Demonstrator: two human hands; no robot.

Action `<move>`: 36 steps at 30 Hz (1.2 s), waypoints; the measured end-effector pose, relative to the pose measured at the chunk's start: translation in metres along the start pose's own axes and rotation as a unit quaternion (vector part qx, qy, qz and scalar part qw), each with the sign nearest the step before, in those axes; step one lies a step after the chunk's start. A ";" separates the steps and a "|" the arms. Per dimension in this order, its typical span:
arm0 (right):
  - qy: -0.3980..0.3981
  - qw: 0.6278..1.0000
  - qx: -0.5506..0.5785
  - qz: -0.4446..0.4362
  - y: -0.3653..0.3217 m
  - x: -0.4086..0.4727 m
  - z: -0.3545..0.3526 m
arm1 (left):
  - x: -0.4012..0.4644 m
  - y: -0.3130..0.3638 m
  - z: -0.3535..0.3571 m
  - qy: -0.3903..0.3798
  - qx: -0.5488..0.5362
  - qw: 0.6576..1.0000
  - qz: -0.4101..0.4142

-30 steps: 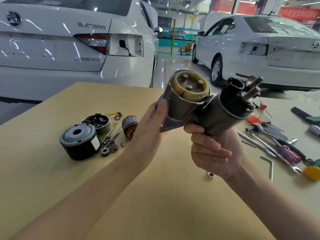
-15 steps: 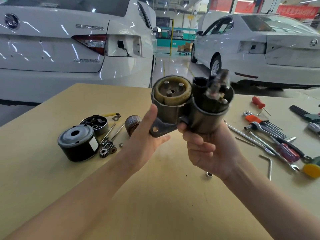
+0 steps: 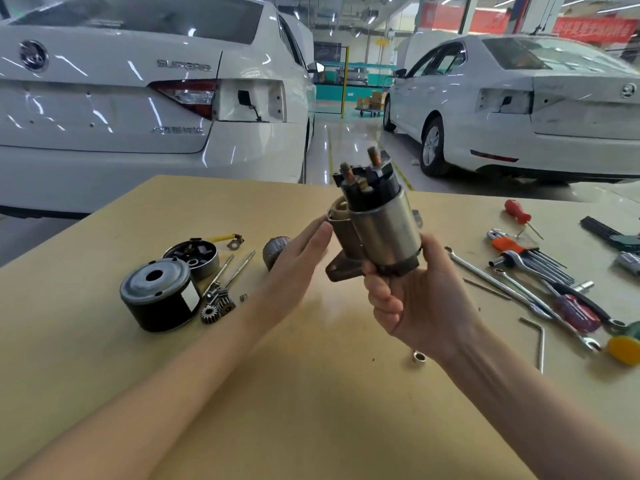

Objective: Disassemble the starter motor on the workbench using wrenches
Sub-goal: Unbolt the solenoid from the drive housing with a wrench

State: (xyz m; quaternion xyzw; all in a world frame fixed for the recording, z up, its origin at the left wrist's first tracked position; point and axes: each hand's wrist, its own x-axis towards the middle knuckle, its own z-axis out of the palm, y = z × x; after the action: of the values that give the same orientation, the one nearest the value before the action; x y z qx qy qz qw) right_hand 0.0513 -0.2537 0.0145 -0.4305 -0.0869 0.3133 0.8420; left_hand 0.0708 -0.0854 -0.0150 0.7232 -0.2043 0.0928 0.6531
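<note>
Starter motor (image 3: 379, 230) is being held up above the workbench (image 3: 311, 410), approx. centre, terminal studs pointing up. It is being gripped at its lower end by the right hand (image 3: 420, 299), fingers curled round the base; base is partly hidden by those fingers. Left hand (image 3: 294, 258) is being kept flat w/ straight fingers, fingertips at the motor's left side; actual contact can't be told. Nose housing behind the silver solenoid is mostly being hidden. Left of the motor, removed parts are lying: black motor casing (image 3: 157, 294), brush holder (image 3: 192, 254), small gears (image 3: 216, 308); armature (image 3: 275, 251) is being half covered by the left hand. Right of the motor, wrenches (image 3: 502, 289) and screwdrivers (image 3: 571, 308) are lying, some cut off by frame edge.
</note>
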 end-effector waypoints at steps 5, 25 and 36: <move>0.015 0.999 -0.042 -0.022 -0.001 0.002 -0.010 | -0.002 -0.022 -0.008 0.022 0.520 0.853 0.034; 0.024 0.976 -0.188 -0.105 0.006 0.005 -0.009 | -0.011 0.004 -0.046 0.163 0.616 0.769 -0.053; 0.057 0.921 -0.307 -0.234 0.007 -0.003 -0.006 | -0.011 0.037 -0.030 -0.053 -0.283 0.950 -0.123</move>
State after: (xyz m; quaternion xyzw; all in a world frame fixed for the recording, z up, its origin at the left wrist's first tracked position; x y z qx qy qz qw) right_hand 0.0482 -0.2565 0.0058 -0.6523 -0.2292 0.0400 0.7214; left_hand 0.0488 -0.0565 0.0182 0.5325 -0.1660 -0.0883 0.8253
